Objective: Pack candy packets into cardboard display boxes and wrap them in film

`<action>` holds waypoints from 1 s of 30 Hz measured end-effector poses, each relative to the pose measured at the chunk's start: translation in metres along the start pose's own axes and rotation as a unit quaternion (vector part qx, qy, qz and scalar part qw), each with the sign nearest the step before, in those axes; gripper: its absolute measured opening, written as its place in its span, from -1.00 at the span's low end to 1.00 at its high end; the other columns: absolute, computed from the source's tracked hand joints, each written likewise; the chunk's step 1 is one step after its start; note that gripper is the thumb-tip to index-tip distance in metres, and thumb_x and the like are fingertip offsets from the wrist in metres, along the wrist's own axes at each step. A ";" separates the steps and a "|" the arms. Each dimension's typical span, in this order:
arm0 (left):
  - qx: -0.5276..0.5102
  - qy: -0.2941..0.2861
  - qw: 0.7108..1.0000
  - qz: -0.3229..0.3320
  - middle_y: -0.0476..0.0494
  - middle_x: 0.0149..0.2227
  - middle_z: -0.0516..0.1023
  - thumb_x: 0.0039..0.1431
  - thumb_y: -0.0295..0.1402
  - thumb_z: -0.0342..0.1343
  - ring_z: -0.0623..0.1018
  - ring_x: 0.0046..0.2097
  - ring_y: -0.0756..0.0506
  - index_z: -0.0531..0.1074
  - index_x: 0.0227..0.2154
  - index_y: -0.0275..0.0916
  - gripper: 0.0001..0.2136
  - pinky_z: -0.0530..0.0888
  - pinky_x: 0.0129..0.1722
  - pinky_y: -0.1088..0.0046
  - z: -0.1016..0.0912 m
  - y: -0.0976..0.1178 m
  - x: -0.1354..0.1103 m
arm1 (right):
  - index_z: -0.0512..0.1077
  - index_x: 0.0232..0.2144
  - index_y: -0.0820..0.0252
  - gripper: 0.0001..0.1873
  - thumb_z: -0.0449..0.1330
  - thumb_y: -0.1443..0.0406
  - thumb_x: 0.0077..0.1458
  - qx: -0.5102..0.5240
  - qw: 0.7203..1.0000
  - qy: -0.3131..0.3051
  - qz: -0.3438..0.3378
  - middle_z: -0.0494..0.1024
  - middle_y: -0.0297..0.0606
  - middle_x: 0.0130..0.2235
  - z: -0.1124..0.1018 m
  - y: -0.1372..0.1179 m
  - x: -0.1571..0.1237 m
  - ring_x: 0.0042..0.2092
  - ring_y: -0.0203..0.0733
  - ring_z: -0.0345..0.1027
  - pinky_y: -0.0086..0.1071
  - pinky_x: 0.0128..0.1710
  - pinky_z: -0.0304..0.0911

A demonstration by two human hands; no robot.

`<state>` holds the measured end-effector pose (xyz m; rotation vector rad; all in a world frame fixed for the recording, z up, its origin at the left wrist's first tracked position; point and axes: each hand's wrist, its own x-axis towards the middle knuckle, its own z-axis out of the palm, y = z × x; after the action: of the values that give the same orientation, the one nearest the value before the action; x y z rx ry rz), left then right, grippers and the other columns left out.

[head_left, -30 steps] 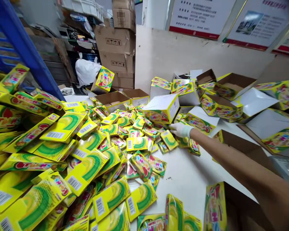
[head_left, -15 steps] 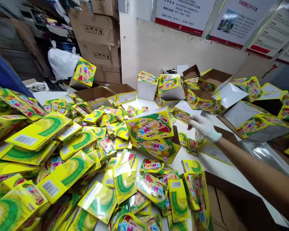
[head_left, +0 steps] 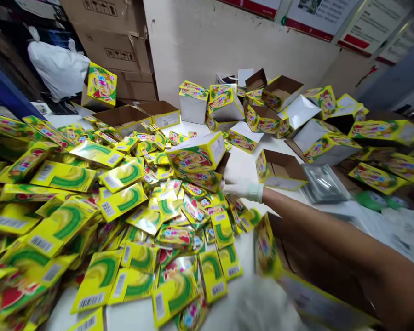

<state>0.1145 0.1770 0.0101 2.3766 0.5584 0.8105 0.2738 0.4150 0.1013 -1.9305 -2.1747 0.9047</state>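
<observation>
My right hand [head_left: 243,189], in a white glove, reaches in from the right, fingers pointing left. Its fingertips are beside the lower right edge of a yellow display box [head_left: 195,156], whose brown opening faces right. Small yellow fruit-printed packs [head_left: 222,230] lie loose just below it. Motion smears the fingers, so whether they touch or hold anything is unclear. A smeared whitish shape at the bottom edge seems to be my gloved left hand [head_left: 262,305], beside a large open yellow box [head_left: 326,299] with a brown inside; its fingers cannot be made out.
A big heap of flat yellow packs [head_left: 65,220] covers the left of the white table. Several open display boxes [head_left: 283,168] stand at the back and right. A clear plastic tray [head_left: 324,184] lies right of centre. Brown cartons [head_left: 119,50] are stacked behind, beside a white bag [head_left: 58,69].
My right hand has moved left and toward me, from near the open boxes to beside the tilted display box. The view has shifted, and a whitish blur has appeared at the bottom.
</observation>
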 end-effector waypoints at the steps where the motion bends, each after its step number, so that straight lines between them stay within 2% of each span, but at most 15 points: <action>1: 0.019 0.002 0.999 -0.026 -0.24 0.15 0.36 0.30 -0.21 0.06 0.37 0.14 -0.21 0.39 0.05 -0.09 -0.70 0.39 0.10 0.04 -0.005 -0.001 -0.007 | 0.26 0.23 0.27 -0.40 0.08 0.16 0.19 0.012 0.999 0.035 -0.012 0.40 -0.07 0.18 -0.008 -0.002 -0.025 0.07 -0.09 0.38 -0.27 0.09 0.27; 2: 0.040 0.006 0.998 -0.052 -0.27 0.15 0.36 0.29 -0.25 0.07 0.35 0.16 -0.25 0.38 0.08 -0.14 -0.68 0.33 0.14 -0.05 -0.010 -0.005 -0.015 | 0.24 0.24 0.28 -0.39 0.08 0.14 0.20 0.017 0.997 0.073 -0.027 0.37 -0.05 0.20 -0.017 -0.001 -0.053 0.09 -0.09 0.35 -0.25 0.12 0.24; 4: 0.082 0.017 0.992 -0.094 -0.34 0.10 0.40 0.25 -0.41 0.04 0.32 0.18 -0.35 0.41 0.05 -0.21 -0.69 0.19 0.16 -0.23 -0.023 -0.019 -0.035 | 0.33 0.14 0.28 -0.47 0.07 0.11 0.21 0.007 0.991 0.118 -0.057 0.44 -0.06 0.12 -0.032 0.007 -0.116 0.05 -0.08 0.36 -0.23 0.09 0.24; 6: 0.135 0.023 0.984 -0.117 -0.32 0.04 0.46 0.20 -0.54 -0.02 0.32 0.16 -0.39 0.46 -0.03 -0.22 -0.68 0.10 0.16 -0.30 -0.036 -0.033 -0.057 | 0.45 -0.08 0.26 -0.57 0.00 0.07 0.26 -0.012 0.993 0.094 -0.069 0.55 -0.14 -0.10 -0.035 0.019 -0.178 -0.10 -0.12 0.40 -0.27 -0.03 0.28; 8: 0.241 0.020 0.965 -0.100 -0.26 0.06 0.47 0.15 -0.53 0.01 0.33 0.14 -0.39 0.48 -0.06 -0.22 -0.68 0.14 0.16 -0.25 -0.046 -0.041 -0.076 | 0.46 -0.25 0.25 -0.55 -0.07 0.06 0.29 -0.019 0.998 0.040 -0.048 0.54 -0.20 -0.27 -0.020 0.031 -0.230 -0.24 -0.18 0.38 -0.33 -0.17 0.28; 10: 0.310 0.016 0.947 -0.087 -0.25 0.08 0.46 0.13 -0.48 0.05 0.32 0.15 -0.39 0.46 -0.04 -0.24 -0.68 0.18 0.16 -0.21 -0.052 -0.041 -0.088 | 0.45 -0.29 0.25 -0.56 -0.08 0.06 0.29 -0.027 1.000 -0.001 -0.009 0.53 -0.20 -0.32 0.013 0.041 -0.265 -0.30 -0.19 0.36 -0.35 -0.25 0.24; 13: 0.340 0.044 0.934 -0.104 -0.33 0.06 0.45 0.16 -0.40 0.08 0.34 0.16 -0.40 0.43 -0.01 -0.31 -0.67 0.22 0.15 -0.20 -0.056 -0.030 -0.094 | 0.45 -0.17 0.24 -0.63 0.02 0.10 0.21 -0.057 0.997 -0.027 0.036 0.57 -0.17 -0.29 0.067 0.054 -0.287 -0.29 -0.11 0.42 -0.30 -0.23 0.26; 15: 0.330 0.094 0.933 -0.106 -0.40 0.07 0.42 0.18 -0.36 0.09 0.34 0.17 -0.41 0.42 -0.02 -0.34 -0.68 0.27 0.14 -0.16 -0.057 -0.020 -0.095 | 0.44 -0.05 0.23 -0.62 0.01 0.20 0.19 -0.056 0.998 -0.010 0.041 0.59 -0.13 -0.16 0.086 0.059 -0.292 -0.17 -0.05 0.46 -0.26 -0.11 0.27; 17: 0.300 0.151 0.938 -0.087 -0.44 0.11 0.37 0.19 -0.35 0.09 0.34 0.20 -0.38 0.40 -0.01 -0.35 -0.68 0.34 0.13 -0.06 -0.059 -0.008 -0.100 | 0.42 0.02 0.23 -0.58 -0.04 0.26 0.19 -0.031 0.999 0.021 0.030 0.57 -0.11 -0.07 0.088 0.061 -0.300 -0.08 -0.04 0.47 -0.23 -0.04 0.26; 20: 0.225 0.198 0.950 -0.090 -0.38 0.18 0.34 0.24 -0.36 0.06 0.34 0.24 -0.29 0.30 0.14 -0.28 -0.60 0.39 0.16 0.10 -0.053 0.022 -0.113 | 0.43 0.02 0.22 -0.57 -0.04 0.24 0.19 0.026 0.997 0.065 0.026 0.58 -0.13 -0.10 0.080 0.051 -0.317 -0.08 -0.02 0.47 -0.18 -0.01 0.28; 23: 0.119 0.200 0.958 -0.166 -0.31 0.28 0.26 0.27 -0.28 0.06 0.28 0.31 -0.24 0.07 0.32 -0.21 -0.41 0.33 0.25 0.13 -0.029 0.073 -0.122 | 0.35 0.14 0.15 -0.53 0.00 0.19 0.22 0.158 0.985 0.066 0.013 0.57 -0.14 -0.08 0.087 0.027 -0.332 -0.04 0.00 0.46 -0.13 0.02 0.32; 25: 0.041 0.161 0.962 -0.217 -0.35 0.39 0.02 0.25 -0.17 0.07 0.12 0.38 -0.29 -0.16 0.39 -0.25 -0.24 0.25 0.30 0.06 -0.005 0.105 -0.121 | 0.15 0.30 0.12 -0.43 -0.05 0.17 0.27 0.241 0.970 0.033 -0.019 0.52 -0.10 0.03 0.098 0.015 -0.342 0.02 -0.03 0.44 -0.12 0.01 0.36; 26: 0.014 0.147 0.959 -0.241 -0.37 0.41 -0.08 0.22 -0.12 0.09 0.05 0.40 -0.31 -0.25 0.40 -0.28 -0.15 0.20 0.32 0.03 0.008 0.116 -0.119 | 0.06 0.35 0.11 -0.38 -0.06 0.19 0.27 0.249 0.968 0.011 -0.044 0.46 -0.07 0.11 0.102 0.014 -0.346 0.09 -0.04 0.41 -0.11 0.05 0.35; 28: -0.022 0.139 0.935 -0.324 -0.38 0.41 -0.08 0.26 -0.11 0.03 0.02 0.41 -0.29 -0.20 0.40 -0.32 -0.21 0.13 0.35 0.00 0.028 0.122 -0.114 | 0.04 0.37 0.09 -0.29 -0.02 0.28 0.18 0.180 0.979 -0.033 -0.094 0.28 -0.07 0.28 0.106 0.023 -0.355 0.27 -0.04 0.21 -0.07 0.21 0.19; 30: -0.058 0.134 0.912 -0.384 -0.37 0.37 0.07 0.30 -0.14 -0.02 0.12 0.38 -0.24 -0.01 0.35 -0.34 -0.34 0.13 0.36 0.03 0.038 0.112 -0.111 | 0.19 0.32 0.02 -0.23 0.06 0.37 0.02 0.036 0.986 -0.087 -0.136 0.18 -0.12 0.33 0.106 0.044 -0.361 0.37 0.03 -0.01 0.04 0.34 -0.08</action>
<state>0.0809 0.0183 0.0089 1.7025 1.3950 0.7574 0.3353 0.0417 0.1039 -1.5228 -2.3863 1.1187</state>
